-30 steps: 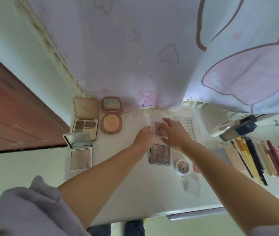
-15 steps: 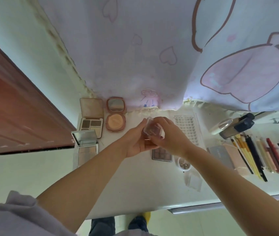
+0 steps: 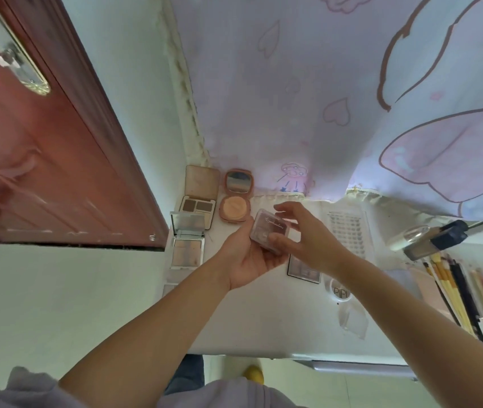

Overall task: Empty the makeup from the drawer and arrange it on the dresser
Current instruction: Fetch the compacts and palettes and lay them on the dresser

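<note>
A small clear-lidded eyeshadow case (image 3: 269, 229) is lifted above the white dresser top (image 3: 264, 319). My left hand (image 3: 249, 257) cradles it from below, and my right hand (image 3: 308, 237) pinches its lid between thumb and fingers. Open compacts lie at the back left: a brown palette (image 3: 197, 195), a round peach powder compact (image 3: 234, 201) and a mirrored square compact (image 3: 187, 240). A grid eyeshadow palette (image 3: 303, 267) lies under my right wrist.
A red-brown door (image 3: 43, 157) stands to the left. A pink cartoon curtain (image 3: 352, 98) hangs behind the dresser. To the right lie a lash sheet (image 3: 347, 231), a white PIPI jar (image 3: 339, 291), a clear lid (image 3: 352, 319), a foundation bottle (image 3: 428, 237) and several pencils (image 3: 464, 293).
Both hands picked the small case up off the dresser and raised it. The right hand now grips its lid while the left supports it. The camera swung left toward the door.
</note>
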`<state>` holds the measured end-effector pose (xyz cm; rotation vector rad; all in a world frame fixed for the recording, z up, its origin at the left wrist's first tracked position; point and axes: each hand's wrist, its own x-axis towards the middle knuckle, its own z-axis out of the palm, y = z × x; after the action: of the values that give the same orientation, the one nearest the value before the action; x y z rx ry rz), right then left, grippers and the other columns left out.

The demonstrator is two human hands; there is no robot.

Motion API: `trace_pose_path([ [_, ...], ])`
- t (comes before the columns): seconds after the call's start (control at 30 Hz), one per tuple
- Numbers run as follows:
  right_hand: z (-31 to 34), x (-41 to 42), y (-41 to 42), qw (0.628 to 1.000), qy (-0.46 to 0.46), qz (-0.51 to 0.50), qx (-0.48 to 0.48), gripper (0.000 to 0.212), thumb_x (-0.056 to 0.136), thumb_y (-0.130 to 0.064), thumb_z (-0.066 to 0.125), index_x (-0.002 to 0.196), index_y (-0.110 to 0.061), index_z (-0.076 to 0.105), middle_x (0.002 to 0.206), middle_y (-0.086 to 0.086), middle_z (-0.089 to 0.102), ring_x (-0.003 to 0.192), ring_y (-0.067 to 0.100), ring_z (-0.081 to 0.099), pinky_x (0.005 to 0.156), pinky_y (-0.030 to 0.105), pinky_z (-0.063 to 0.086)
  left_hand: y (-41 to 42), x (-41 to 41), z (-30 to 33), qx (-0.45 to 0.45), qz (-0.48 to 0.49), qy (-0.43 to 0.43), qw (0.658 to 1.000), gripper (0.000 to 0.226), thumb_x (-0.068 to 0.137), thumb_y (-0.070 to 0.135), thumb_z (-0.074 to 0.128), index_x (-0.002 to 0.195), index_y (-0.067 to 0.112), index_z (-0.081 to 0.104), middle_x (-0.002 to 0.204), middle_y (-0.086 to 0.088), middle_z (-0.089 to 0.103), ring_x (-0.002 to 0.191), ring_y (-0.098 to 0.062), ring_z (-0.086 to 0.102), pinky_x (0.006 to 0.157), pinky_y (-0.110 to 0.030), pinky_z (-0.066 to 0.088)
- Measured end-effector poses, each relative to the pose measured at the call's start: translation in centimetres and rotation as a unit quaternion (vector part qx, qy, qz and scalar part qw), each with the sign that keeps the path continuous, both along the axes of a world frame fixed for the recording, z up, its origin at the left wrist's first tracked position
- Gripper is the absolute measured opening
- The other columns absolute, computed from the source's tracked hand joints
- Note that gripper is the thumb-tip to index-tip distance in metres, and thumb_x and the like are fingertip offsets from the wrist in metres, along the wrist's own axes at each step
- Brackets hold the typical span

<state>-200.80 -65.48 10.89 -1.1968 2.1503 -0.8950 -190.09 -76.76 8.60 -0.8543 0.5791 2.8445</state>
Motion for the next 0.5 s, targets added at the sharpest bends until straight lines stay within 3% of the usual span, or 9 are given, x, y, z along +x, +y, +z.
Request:
trace_pose_path([
  [0.07, 0.0, 0.5, -0.5, 1.0, 0.022, 0.001, -0.021, 0.062, 0.078, -0.039, 0.072, 0.129, -0.018, 0.043, 0.127, -0.008, 0.047, 0.116, 0.005, 0.046, 0.097, 0.018, 0.034, -0.3, 0.1, 0.4, -0.006, 0.016, -0.001, 1.0, 0.053, 0.094, 0.054, 0.036, 0.106, 0.007, 0.059, 0.089, -0.01, 0.061, 0.069, -0.019, 0.061, 0.065, -0.03, 0.056],
  [0.2, 0.3, 0.9, -1.4, 0.994, 0.094, 0.045, 0.009, 0.044, 0.079, -0.038, 0.07, 0.114, -0.019, 0.051, 0.116, -0.003, 0.053, 0.102, 0.014, 0.051, 0.085, 0.023, 0.039, -0.8, 0.5, 0.8, -0.004, 0.007, 0.022, 1.0, 0.05, 0.094, 0.052, 0.033, 0.106, 0.011, 0.06, 0.096, -0.008, 0.056, 0.07, -0.017, 0.062, 0.071, -0.03, 0.056],
  [0.33, 0.9, 0.7, -1.5, 0.993, 0.1, 0.056, 0.023, 0.036, 0.083, -0.036, 0.066, 0.11, -0.015, 0.053, 0.108, -0.001, 0.055, 0.096, 0.018, 0.051, 0.085, 0.031, 0.044, -1.0, 0.4, 1.2, 0.006, -0.009, 0.034, 0.999, 0.041, 0.099, 0.044, 0.034, 0.105, 0.011, 0.057, 0.092, -0.005, 0.054, 0.057, -0.013, 0.059, 0.069, -0.032, 0.056],
  [0.5, 1.4, 0.2, -1.2, 0.994, 0.089, 0.071, 0.009, 0.029, 0.084, -0.031, 0.067, 0.105, -0.014, 0.056, 0.1, -0.003, 0.055, 0.092, 0.016, 0.051, 0.082, 0.028, 0.042, -0.8, 0.5, 1.4, 0.004, -0.013, 0.041, 0.999, 0.039, 0.099, 0.04, 0.037, 0.107, 0.008, 0.057, 0.092, -0.007, 0.058, 0.064, -0.015, 0.062, 0.078, -0.036, 0.057],
])
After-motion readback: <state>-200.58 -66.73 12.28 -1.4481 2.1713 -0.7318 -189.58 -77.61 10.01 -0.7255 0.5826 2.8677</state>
